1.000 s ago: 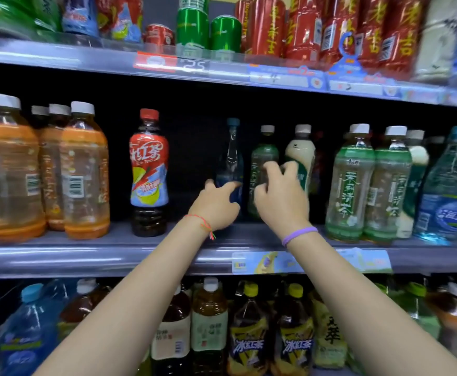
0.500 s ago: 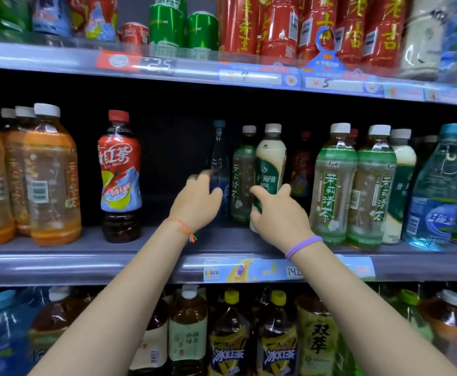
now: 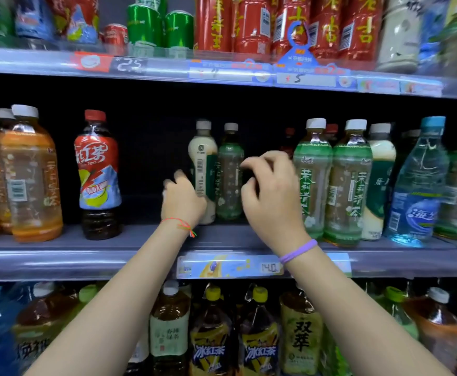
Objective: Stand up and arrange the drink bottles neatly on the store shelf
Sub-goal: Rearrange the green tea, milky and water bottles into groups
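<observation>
A cream milk-tea bottle with a green label stands at mid shelf. My left hand lies against its lower left side, fingers curled, and appears to grip it. Right beside it stands a pale green tea bottle. My right hand hovers just right of that bottle with fingers curved and nothing in them; its fingertips are at the bottle's edge. Two green jasmine tea bottles stand further right. The slim blue-capped bottle is out of sight.
A red iced-tea bottle stands alone to the left, then orange tea bottles. A blue water bottle is at the right. The grey shelf edge carries price tags. Cans fill the shelf above, large bottles the one below.
The cream bottle went from my right hand, right of the pale green bottle, to that bottle's left at my left hand. My right hand let go. The slim blue bottle has disappeared from view.
</observation>
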Demonstrator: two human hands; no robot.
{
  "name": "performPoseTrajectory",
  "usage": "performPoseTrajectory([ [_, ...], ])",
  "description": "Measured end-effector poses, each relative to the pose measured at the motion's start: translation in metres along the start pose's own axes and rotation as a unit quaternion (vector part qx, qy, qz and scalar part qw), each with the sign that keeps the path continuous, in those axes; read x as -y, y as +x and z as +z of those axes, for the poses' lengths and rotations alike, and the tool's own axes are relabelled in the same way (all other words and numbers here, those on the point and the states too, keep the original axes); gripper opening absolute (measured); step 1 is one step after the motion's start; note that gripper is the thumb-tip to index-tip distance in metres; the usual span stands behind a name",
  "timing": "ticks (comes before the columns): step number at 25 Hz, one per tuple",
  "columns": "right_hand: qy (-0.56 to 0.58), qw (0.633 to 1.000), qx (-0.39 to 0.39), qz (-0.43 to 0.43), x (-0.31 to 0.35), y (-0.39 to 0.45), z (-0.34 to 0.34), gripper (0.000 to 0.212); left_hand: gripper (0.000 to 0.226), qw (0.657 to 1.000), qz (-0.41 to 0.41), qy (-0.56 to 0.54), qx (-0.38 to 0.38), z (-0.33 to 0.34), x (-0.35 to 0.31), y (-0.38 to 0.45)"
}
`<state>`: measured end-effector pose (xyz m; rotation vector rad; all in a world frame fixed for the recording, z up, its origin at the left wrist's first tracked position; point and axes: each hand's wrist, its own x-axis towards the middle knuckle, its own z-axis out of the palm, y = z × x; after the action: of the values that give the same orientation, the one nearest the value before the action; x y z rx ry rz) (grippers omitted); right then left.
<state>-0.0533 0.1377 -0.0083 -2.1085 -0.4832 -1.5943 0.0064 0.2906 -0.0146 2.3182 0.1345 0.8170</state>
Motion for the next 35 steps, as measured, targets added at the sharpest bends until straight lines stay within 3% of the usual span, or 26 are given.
performPoseTrajectory([
  [2,-0.036,0.993,-0.102,0.040,-0.016,0.005,-0.023,0.041,0.056,0.989,0.075,0.026,-0.123,0.005,-0.025,-0.015],
  [3,-0.045,0.988,-0.130,0.072,-0.025,0.006,-0.033,0.048,0.049,0.978,0.138,-0.011,-0.157,0.008,-0.038,-0.023],
  [4,-0.047,0.983,-0.143,0.106,-0.031,0.007,-0.040,0.054,0.043,0.968,0.189,-0.085,-0.144,0.009,-0.051,-0.031],
  [6,-0.034,0.973,-0.136,0.181,-0.055,0.002,-0.052,0.064,0.044,0.950,0.217,-0.225,-0.019,0.020,-0.086,-0.051],
  [7,-0.015,0.969,-0.118,0.216,-0.068,-0.001,-0.058,0.068,0.055,0.945,0.211,-0.246,0.052,0.028,-0.101,-0.059],
  [9,0.023,0.956,-0.055,0.288,-0.086,-0.008,-0.065,0.075,0.084,0.943,0.211,-0.215,0.142,0.044,-0.116,-0.068],
  [11,0.030,0.937,0.036,0.346,-0.095,-0.016,-0.069,0.078,0.097,0.946,0.203,-0.193,0.163,0.056,-0.121,-0.075],
  [16,0.069,0.947,0.109,0.295,-0.084,-0.021,-0.056,0.059,0.094,0.979,0.148,-0.126,0.058,0.065,-0.106,-0.084],
  [20,0.063,0.947,0.216,0.228,-0.068,-0.024,-0.027,0.056,0.089,0.990,0.097,-0.088,-0.046,0.058,-0.088,-0.083],
  [22,0.019,0.948,0.262,0.182,-0.071,-0.026,-0.020,0.038,0.089,0.983,0.136,-0.063,-0.108,0.056,-0.085,-0.083],
  [23,-0.018,0.955,0.250,0.159,-0.075,-0.025,-0.020,0.032,0.086,0.972,0.181,-0.039,-0.145,0.056,-0.085,-0.082],
  [25,-0.095,0.975,0.142,0.139,-0.088,-0.020,-0.024,0.035,0.072,0.943,0.277,0.029,-0.183,0.063,-0.086,-0.078],
  [27,-0.124,0.973,0.067,0.182,-0.103,-0.011,-0.028,0.054,0.053,0.926,0.330,0.088,-0.163,0.074,-0.087,-0.076],
  [29,-0.086,0.952,0.105,0.274,-0.117,0.003,-0.026,0.070,0.040,0.924,0.335,0.120,-0.138,0.082,-0.087,-0.076],
  [32,-0.005,0.916,0.171,0.364,-0.132,0.018,-0.019,0.060,0.031,0.932,0.325,0.060,-0.153,0.083,-0.087,-0.074],
  [35,0.054,0.920,0.194,0.336,-0.131,0.017,-0.023,0.043,0.035,0.941,0.301,-0.071,-0.134,0.076,-0.094,-0.080],
])
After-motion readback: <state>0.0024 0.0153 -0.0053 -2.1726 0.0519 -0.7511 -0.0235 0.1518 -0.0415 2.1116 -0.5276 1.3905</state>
